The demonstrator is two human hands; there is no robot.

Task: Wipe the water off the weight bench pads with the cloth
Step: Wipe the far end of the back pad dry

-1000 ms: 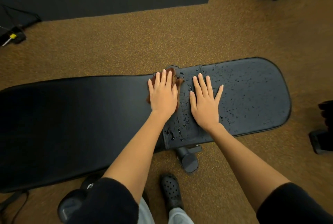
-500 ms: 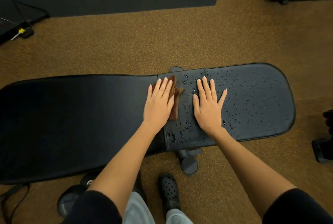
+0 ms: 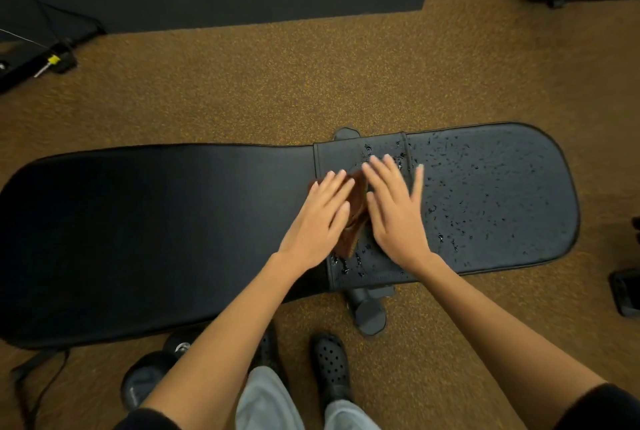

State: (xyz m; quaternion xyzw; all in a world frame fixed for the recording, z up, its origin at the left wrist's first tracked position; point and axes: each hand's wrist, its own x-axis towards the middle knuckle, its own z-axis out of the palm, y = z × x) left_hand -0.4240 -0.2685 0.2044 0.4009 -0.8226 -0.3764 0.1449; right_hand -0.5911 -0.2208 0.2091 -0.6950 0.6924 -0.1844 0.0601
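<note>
On the speckled brown carpet [image 3: 311, 83], the seat pad [image 3: 502, 194] is beaded with water toward 3 o'clock, so the flat, spread left hand [image 3: 320, 218] and right hand [image 3: 394, 211] should press the brown cloth [image 3: 353, 225] firmly and sweep that way in overlapping passes.

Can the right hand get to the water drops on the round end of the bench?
Probably yes. The right hand lies flat on the seat pad, the drops start just past its fingers, and nothing sits between. The cloth lies by the left hand, though.

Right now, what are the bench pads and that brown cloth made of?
The bench pads look like smooth black vinyl or leather: shiny, with water beading on top. The cloth looks like soft brown fabric, folded and rumpled; its exact kind is unclear.
</note>
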